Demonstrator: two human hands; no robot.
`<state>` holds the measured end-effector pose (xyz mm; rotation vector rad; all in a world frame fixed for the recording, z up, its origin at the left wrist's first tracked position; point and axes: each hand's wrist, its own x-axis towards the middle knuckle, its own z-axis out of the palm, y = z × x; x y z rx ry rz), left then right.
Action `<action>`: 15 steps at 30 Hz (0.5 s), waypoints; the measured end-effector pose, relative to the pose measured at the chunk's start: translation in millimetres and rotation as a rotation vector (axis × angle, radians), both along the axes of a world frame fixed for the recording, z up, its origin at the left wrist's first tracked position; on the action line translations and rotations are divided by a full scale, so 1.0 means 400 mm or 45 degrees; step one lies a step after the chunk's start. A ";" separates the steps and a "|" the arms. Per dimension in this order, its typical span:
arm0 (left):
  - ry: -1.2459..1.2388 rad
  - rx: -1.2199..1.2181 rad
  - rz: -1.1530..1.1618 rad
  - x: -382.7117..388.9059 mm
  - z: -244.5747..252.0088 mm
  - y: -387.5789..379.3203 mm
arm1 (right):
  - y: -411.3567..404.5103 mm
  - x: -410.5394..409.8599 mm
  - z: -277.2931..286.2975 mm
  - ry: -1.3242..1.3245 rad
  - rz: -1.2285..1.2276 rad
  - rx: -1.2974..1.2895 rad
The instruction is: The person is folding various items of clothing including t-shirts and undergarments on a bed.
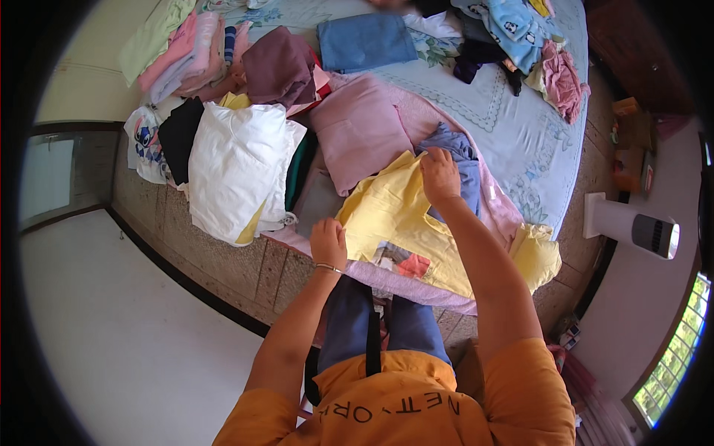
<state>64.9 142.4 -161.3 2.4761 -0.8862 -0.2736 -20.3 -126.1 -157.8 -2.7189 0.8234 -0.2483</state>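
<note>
A yellow T-shirt with a printed picture lies spread over a pink towel at the bed's near edge. My left hand pinches the shirt's left edge. Higher up, my right hand has closed on its upper edge, beside a crumpled blue-grey garment. A folded mauve garment touches the shirt's far side. Another yellow cloth is bunched at the right, past my right forearm.
White garments, a black one and a maroon one are piled at the left. Folded blue cloth lies farther back on the bed. Loose clothes heap at the upper right. A white appliance stands on the right.
</note>
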 end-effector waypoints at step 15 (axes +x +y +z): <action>0.157 -0.089 0.005 -0.030 -0.030 0.078 | 0.020 0.034 -0.028 0.012 0.095 0.151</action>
